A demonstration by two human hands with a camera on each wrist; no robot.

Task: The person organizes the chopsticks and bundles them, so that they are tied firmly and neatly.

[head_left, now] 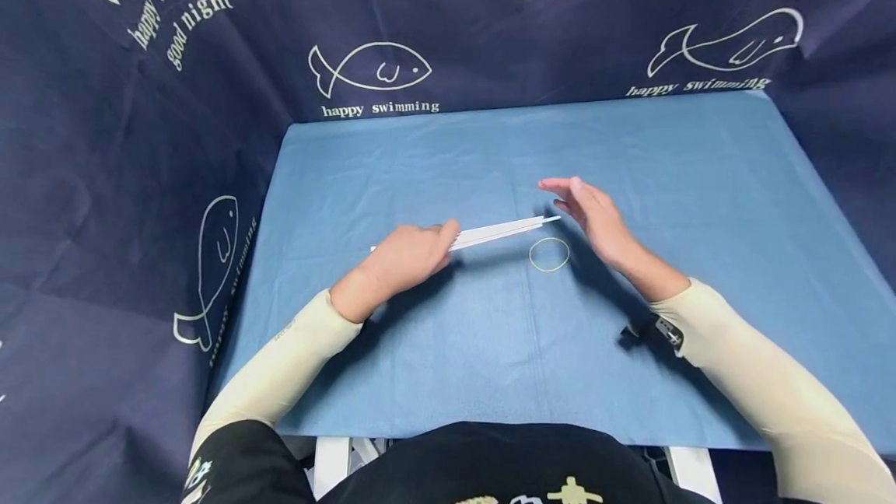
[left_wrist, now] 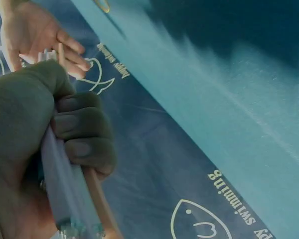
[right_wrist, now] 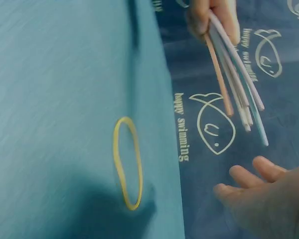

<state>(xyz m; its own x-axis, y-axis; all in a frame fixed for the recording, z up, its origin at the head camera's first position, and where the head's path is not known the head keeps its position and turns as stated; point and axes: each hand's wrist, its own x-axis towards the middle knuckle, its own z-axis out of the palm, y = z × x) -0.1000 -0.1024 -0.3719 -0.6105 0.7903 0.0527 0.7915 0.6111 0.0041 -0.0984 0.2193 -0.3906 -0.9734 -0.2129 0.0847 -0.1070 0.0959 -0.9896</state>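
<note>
My left hand [head_left: 409, 255] grips a bundle of several thin, straw-like sticks [head_left: 497, 232] above the blue cloth. White, orange, purple and light blue sticks [right_wrist: 241, 74] show in the right wrist view, their free ends spread slightly apart and one blue end reaching farthest. In the left wrist view, curled fingers [left_wrist: 77, 124] wrap round the bundle. Just beyond the bundle's right end, my right hand [head_left: 598, 220] is raised with loosely bent fingers, holding nothing. Below that end, a yellow rubber band [head_left: 549, 271] lies on the cloth as a loop, touched by neither hand.
A blue cloth [head_left: 448, 364] covers the table. Dark blue curtains [head_left: 490, 45] with white fish drawings and lettering stand along the back and sides. A small dark device [head_left: 668, 330] sits at the right wrist.
</note>
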